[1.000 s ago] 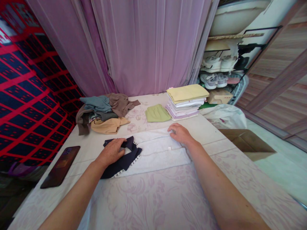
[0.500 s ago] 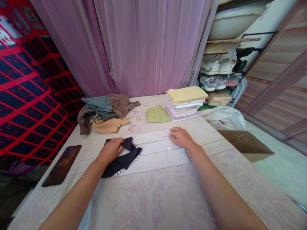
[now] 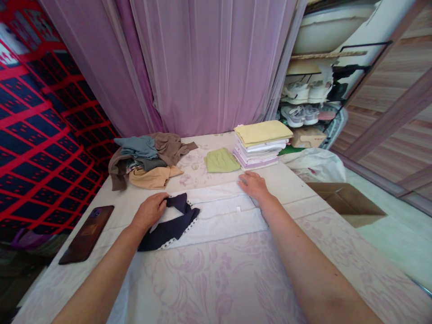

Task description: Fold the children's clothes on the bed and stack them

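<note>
A white garment with a navy collar (image 3: 219, 218) lies folded lengthwise on the table, its dark collar end edged with white lace trim. My left hand (image 3: 150, 210) is at the collar's far left part, fingers closed on the navy cloth; its fingertips are partly hidden. Over the garment's far right corner is my right hand (image 3: 255, 185), thumb and fingers a little apart, with nothing seen between them. Just beyond that hand lies a folded green piece of clothing (image 3: 222, 161).
A stack of folded clothes (image 3: 263, 134), yellow on top, stands at the back right. Crumpled clothes (image 3: 143, 155) are heaped at the back left. A phone (image 3: 87, 234) lies near the left edge of the table (image 3: 216, 283). An open cardboard box (image 3: 344, 202) sits beyond the right edge.
My left hand has shifted left, and the collar's near left part has spread slightly left. My right hand has moved a little away from me, its fingers opening at the garment's far edge.
</note>
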`<state>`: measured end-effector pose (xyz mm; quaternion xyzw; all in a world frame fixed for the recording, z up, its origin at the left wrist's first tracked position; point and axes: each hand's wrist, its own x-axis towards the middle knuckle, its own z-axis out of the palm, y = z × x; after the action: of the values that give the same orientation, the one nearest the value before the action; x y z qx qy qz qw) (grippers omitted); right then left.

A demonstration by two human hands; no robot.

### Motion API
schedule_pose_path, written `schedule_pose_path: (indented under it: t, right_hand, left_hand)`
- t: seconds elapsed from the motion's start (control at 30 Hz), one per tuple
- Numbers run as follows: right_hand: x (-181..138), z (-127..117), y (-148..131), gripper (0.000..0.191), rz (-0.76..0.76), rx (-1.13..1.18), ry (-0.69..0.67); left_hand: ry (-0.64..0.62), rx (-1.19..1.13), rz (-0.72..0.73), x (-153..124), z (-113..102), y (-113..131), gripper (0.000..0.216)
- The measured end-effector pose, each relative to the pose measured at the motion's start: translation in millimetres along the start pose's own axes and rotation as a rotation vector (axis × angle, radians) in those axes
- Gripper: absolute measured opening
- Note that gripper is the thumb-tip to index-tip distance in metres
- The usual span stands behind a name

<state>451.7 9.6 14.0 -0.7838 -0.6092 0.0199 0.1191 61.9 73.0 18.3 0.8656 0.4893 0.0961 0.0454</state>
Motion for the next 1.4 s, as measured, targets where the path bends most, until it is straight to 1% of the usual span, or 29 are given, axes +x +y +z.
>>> schedule_pose_path:
  t: [0.07,0.13,0.27,0.33,0.37,0.4,0.43,0.5,0.53,0.57,0.6,0.7,0.8,0.87,0.93,1.03,1.1,1.2,1.3,1.4]
  right_hand:
    - [1.2,1.6,-2.7,0.026,-0.007,0.015,-0.014]
    - [1.1,2.8,-6.7,0.021,0.007,0.03,0.017]
    - [-1.3,4.9,-14.1,0.024,0.107,0.033,0.094]
    - [-4.4,5.0,-17.7,0.03,0.118,0.04,0.122]
    - [-6.9,5.0,-20.2,0.035,0.085,0.044,0.128]
    - [-10.0,5.2,-23.5,0.04,0.02,0.048,0.122]
    - [-13.7,5.9,-27.8,0.043,-0.073,0.053,0.1]
    - [-21.7,9.5,-38.6,0.047,-0.288,0.059,0.006]
    - [-25.4,12.3,-44.6,0.049,-0.372,0.059,-0.054]
    - [-28.4,15.6,-50.4,0.051,-0.425,0.054,-0.112]
    - [-30.5,19.0,-55.7,0.053,-0.446,0.047,-0.16]
    - [-31.2,25.7,-66.4,0.056,-0.409,0.023,-0.228]
    - [-28.8,22.8,-69.5,0.057,-0.384,0.019,-0.258]
    - [-30.1,17.5,-69.4,0.056,-0.359,0.021,-0.274]
    - [-34.9,13.1,-68.4,0.056,-0.309,0.018,-0.245]
    - [-44.7,12.0,-66.2,0.057,-0.24,0.005,-0.199]
    - [-49.3,13.7,-64.8,0.059,-0.229,0.0,-0.212]
    - [-51.5,14.9,-62.6,0.057,-0.234,0.018,-0.232]
    - [-53.7,13.6,-56.7,0.052,-0.174,0.057,-0.159]
    - [-60.1,14.6,-43.3,0.048,-0.026,0.098,-0.001]
  left_hand:
    - [0.001,0.012,0.018,-1.4,6.4,-2.4,0.041]
    - [0.024,0.02,0.02,-3.1,11.9,-4.3,0.043]
    - [0.052,0.031,0.003,-4.9,15.2,-5.1,0.043]
    - [0.047,0.031,-0.015,-5.2,13.3,-1.5,0.042]
    - [0.053,0.03,-0.027,-5.3,11.9,2.0,0.041]
    - [0.067,0.028,-0.034,-5.5,10.6,6.5,0.041]
    - [0.083,0.021,-0.03,-5.7,9.6,12.1,0.042]
    - [0.095,-0.004,0.018,-5.9,9.5,24.9,0.044]
    - [0.076,-0.015,0.053,-5.9,10.6,31.2,0.046]
    - [0.039,-0.02,0.081,-5.8,12.4,36.8,0.048]
    - [-0.007,-0.017,0.095,-5.7,14.9,41.1,0.049]
    - [-0.112,0.026,0.073,-5.4,23.7,45.8,0.051]
    - [-0.121,0.043,0.055,-5.3,28.9,42.5,0.051]
    - [-0.126,0.041,0.049,-5.0,28.6,41.0,0.05]
    - [-0.147,0.036,0.031,-4.8,25.5,43.3,0.051]
    - [-0.122,0.04,-0.005,-5.3,19.7,56.0,0.053]
    - [-0.093,0.04,0.001,-6.7,18.1,68.9,0.058]
    - [-0.146,0.029,0.03,-10.4,21.5,86.7,0.064]
    - [-0.165,0.045,0.031,-13.6,28.4,95.3,0.066]
    - [-0.147,0.07,0.018,-14.6,33.2,95.7,0.065]
